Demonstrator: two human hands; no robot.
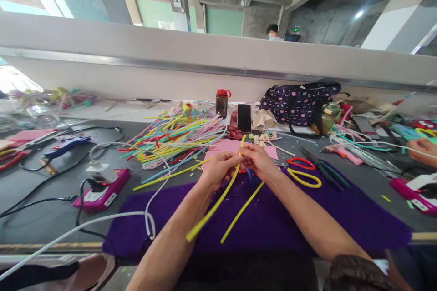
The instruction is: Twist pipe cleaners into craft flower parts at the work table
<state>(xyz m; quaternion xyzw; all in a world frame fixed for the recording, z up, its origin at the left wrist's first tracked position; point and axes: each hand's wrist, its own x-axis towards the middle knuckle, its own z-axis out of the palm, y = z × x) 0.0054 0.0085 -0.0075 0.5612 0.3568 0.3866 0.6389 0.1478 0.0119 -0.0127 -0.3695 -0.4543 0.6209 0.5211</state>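
Both hands meet above the middle of the purple cloth (143,218). My left hand (220,168) is closed in a pinch around a yellow pipe cleaner (216,204). Its lower end hangs down toward me, and its upper tip sticks up past the fingers. My right hand (257,160) pinches the same stem near that tip, fingertips touching the left ones. A second yellow pipe cleaner (242,213) slants below the right hand; whether it joins the held one is hidden. Under the hands lies pink paper (271,151), with a small blue item (249,173) partly covered.
A pile of coloured pipe cleaners (184,138) is left of centre. Scissors with red and yellow handles (304,177) and pliers (329,173) lie right. A bottle (221,103), phone (244,118), bag (300,104), power strip (102,193) and cables surround the work. Another person's hand (423,152) shows far right.
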